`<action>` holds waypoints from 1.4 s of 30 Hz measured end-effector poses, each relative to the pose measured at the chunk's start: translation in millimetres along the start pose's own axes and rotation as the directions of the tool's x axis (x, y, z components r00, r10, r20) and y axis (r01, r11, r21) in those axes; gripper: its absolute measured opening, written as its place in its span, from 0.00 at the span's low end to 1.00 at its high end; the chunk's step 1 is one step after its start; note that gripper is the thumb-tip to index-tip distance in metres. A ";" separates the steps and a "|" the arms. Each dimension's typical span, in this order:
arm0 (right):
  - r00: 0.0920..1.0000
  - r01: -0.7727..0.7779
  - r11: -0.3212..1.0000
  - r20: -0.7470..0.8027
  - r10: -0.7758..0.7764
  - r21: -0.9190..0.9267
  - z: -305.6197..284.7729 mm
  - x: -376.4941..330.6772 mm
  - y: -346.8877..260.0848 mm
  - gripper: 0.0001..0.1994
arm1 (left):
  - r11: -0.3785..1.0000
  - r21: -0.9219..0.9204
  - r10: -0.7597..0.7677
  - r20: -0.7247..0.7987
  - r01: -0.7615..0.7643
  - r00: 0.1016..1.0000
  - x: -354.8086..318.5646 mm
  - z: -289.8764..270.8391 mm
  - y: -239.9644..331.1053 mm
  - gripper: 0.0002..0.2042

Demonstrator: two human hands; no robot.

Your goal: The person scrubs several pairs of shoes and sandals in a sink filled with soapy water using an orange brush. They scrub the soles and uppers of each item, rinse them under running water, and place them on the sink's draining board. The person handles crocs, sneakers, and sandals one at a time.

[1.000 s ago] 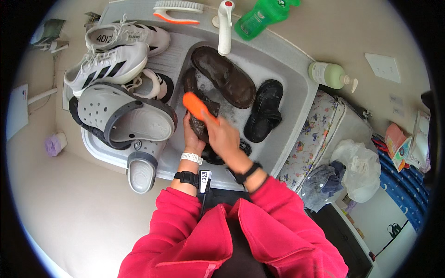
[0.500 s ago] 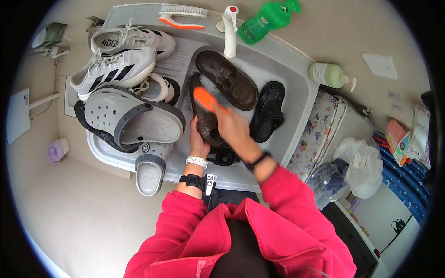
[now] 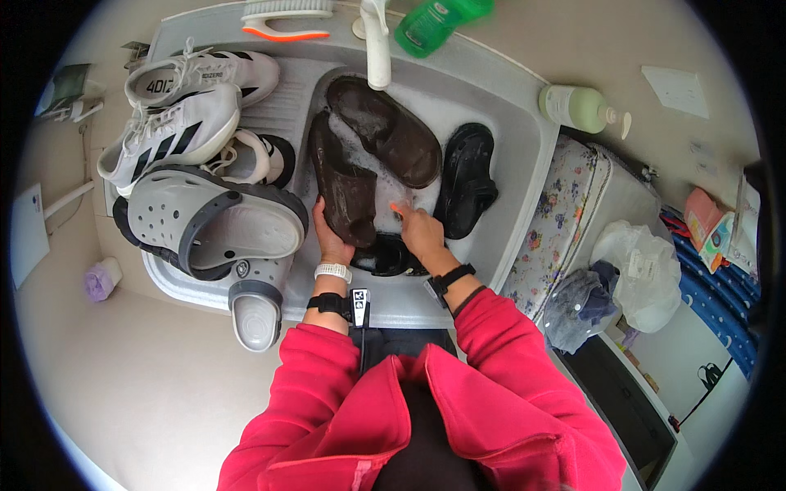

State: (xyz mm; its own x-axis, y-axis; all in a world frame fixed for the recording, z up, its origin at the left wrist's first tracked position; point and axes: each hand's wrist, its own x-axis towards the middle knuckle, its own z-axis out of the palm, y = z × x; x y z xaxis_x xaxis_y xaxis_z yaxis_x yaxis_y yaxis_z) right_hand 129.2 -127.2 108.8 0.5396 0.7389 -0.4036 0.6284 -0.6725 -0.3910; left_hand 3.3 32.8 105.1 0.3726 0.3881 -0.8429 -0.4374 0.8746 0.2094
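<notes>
My left hand (image 3: 329, 239) clamps near end of brown sandal (image 3: 344, 186), propped in soapy sink (image 3: 524, 139). My right hand (image 3: 419, 233), fingers curled on orange brush (image 3: 398, 211), only its tip showing, has dropped from sandal's middle a second ago to near right edge: scrubbing stroke ends. Sandal wet, dark, foam-flecked. Far: second brown sandal (image 3: 385, 131); right, black sandal (image 3: 468, 176). Left: grey clogs (image 3: 217, 225), white sneakers (image 3: 176, 123).

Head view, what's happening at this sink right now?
A person in a red top is washing footwear at a grey sink. The left hand grips a brown sandal propped in the soapy basin, while the right hand holds an orange brush at its lower edge. Another brown sandal and a black sandal lie in the basin; grey clogs and white sneakers sit on the drainboard.
</notes>
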 end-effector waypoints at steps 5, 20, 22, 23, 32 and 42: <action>0.885 -0.449 0.791 0.328 0.330 0.416 -49.3 -25.3 -14.9 0.18 | 0.999 0.004 -0.037 0.073 0.037 0.997 -3.4 1.7 1.4 0.28; 0.990 0.121 0.986 -0.058 -0.129 -0.114 -63.0 -58.6 -61.3 0.31 | 0.987 -0.121 -0.076 0.229 0.106 0.970 -41.3 31.0 -30.2 0.22; 0.976 0.161 0.983 -0.135 -0.172 -0.085 -66.4 -59.7 -63.5 0.31 | 0.997 -0.047 -0.053 0.123 0.059 0.991 -41.6 31.1 -28.2 0.22; 0.995 0.096 0.989 0.002 -0.096 -0.109 -66.0 -57.7 -66.4 0.31 | 0.999 -0.017 -0.043 0.123 0.045 0.991 -39.8 30.6 -26.5 0.21; 0.976 -0.085 0.989 0.211 0.058 0.120 -66.6 -58.3 -62.8 0.27 | 1.000 0.011 0.027 0.132 -0.029 0.991 -30.7 23.2 -15.6 0.21; 0.908 -0.408 0.654 0.361 0.215 0.637 -59.4 -58.1 -88.8 0.20 | 0.990 0.135 -0.040 0.061 0.031 0.997 -27.6 9.5 -12.4 0.23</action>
State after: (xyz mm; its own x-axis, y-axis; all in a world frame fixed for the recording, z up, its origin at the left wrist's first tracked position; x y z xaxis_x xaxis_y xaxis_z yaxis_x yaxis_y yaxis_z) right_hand 75.3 -107.9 216.1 0.4229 0.5104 -0.7488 -0.1666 -0.7684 -0.6179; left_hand 6.2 14.0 130.5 0.4388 0.3703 -0.8187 -0.3112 0.9174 0.2481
